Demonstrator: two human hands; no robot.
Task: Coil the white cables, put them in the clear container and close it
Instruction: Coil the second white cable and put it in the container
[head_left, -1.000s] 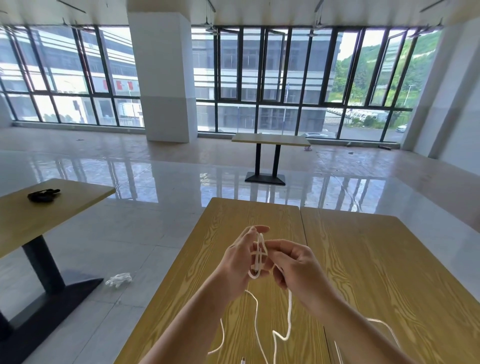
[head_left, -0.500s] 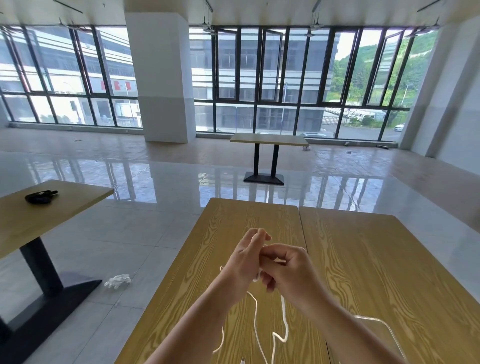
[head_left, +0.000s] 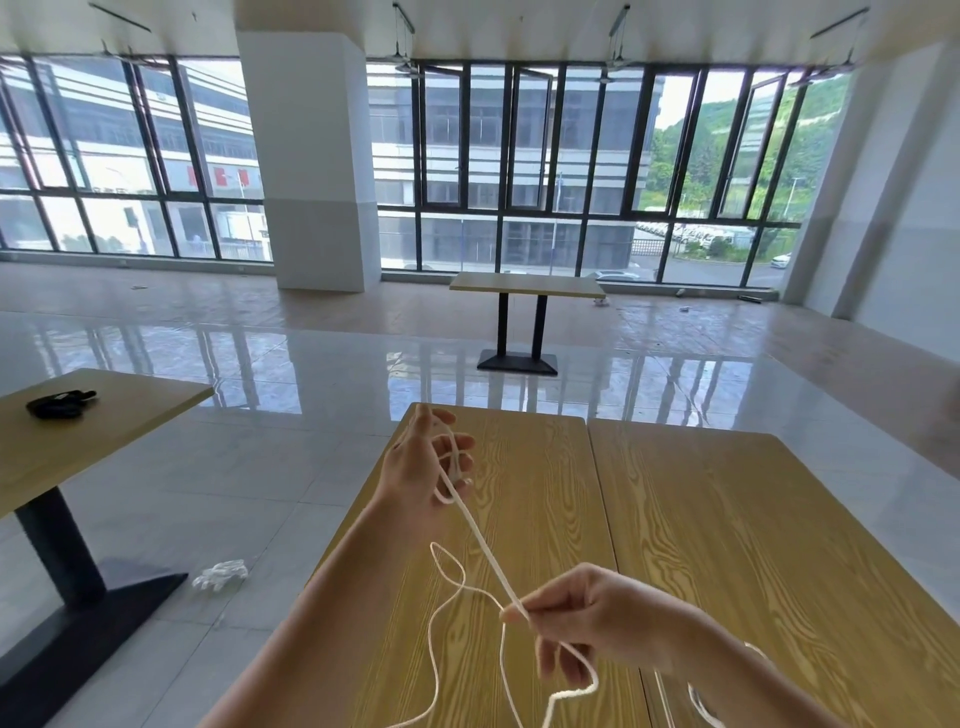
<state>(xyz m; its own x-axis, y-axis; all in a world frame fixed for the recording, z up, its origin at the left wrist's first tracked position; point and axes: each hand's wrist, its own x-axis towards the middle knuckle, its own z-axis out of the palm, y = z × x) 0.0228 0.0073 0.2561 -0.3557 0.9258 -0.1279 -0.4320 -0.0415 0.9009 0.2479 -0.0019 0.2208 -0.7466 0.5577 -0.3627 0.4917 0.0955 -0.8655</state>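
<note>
Stretching between both hands, the thin white braided cable (head_left: 483, 551) is running taut from the left hand (head_left: 421, 467) down to the right hand (head_left: 587, 618), above the pale wood-grain counter (head_left: 727, 519). The left hand is holding a few small loops of the cable around its curled fingers, while the right hand is pinching the cable between thumb and fingertips, with the remaining slack trailing in loose curves over the counter towards the bottom edge of the view. The clear container is not showing anywhere (a faint pale outline near the right forearm is too unclear to name).

Judging by how it is drooping and kinking, the cable is looking light, soft and limp, so it is likely springing out of shape unless each loop is being trapped against the fingers. The sensible place to be taking hold is just behind the last loop, feeding short lengths.
</note>
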